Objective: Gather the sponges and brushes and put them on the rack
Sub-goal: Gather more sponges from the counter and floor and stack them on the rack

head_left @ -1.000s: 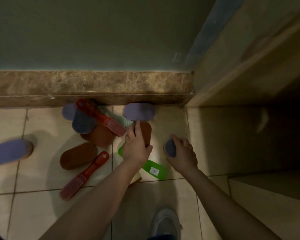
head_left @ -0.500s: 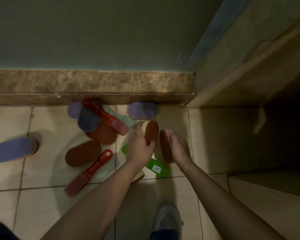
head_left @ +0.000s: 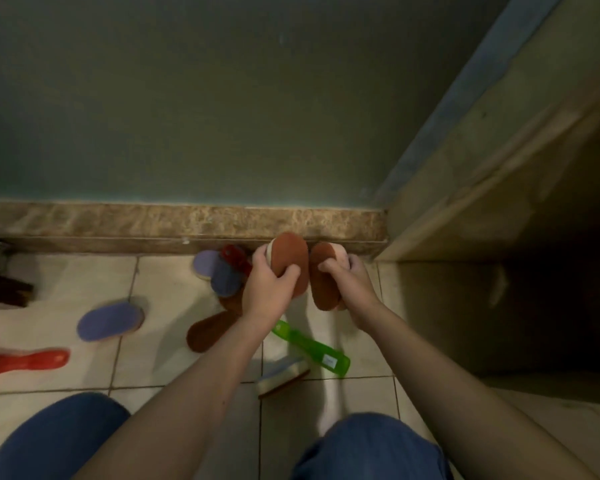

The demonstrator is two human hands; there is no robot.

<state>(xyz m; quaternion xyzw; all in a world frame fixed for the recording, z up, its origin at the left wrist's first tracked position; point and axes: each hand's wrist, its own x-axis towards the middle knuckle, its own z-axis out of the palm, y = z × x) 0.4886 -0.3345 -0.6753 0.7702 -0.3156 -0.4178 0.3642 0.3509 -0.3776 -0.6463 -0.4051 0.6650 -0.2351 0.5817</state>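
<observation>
My left hand [head_left: 265,291] grips an oval brown sponge [head_left: 291,258], held upright above the floor. Right beside it my right hand [head_left: 352,282] grips a second brown sponge [head_left: 323,282], also on edge. On the tiles below lie more pieces: a brown sponge [head_left: 208,329], two purple sponges [head_left: 219,273] by the skirting with a red brush [head_left: 234,256] across them, a purple sponge [head_left: 110,320] further left, a red brush [head_left: 25,360] at the left edge, a green brush [head_left: 310,348], and a pale sponge [head_left: 283,375] near my knees. No rack is in view.
A marble skirting [head_left: 118,223] and a grey-green wall close off the far side. A wooden panel [head_left: 499,168] rises at the right, with a dark gap beneath it. A dark object [head_left: 4,289] sits at the far left. My knees in blue jeans [head_left: 371,448] fill the bottom.
Both hands have lifted off the floor, each with a brown sponge, and hold them up side by side. The view has swung left and my knees have come into the frame.
</observation>
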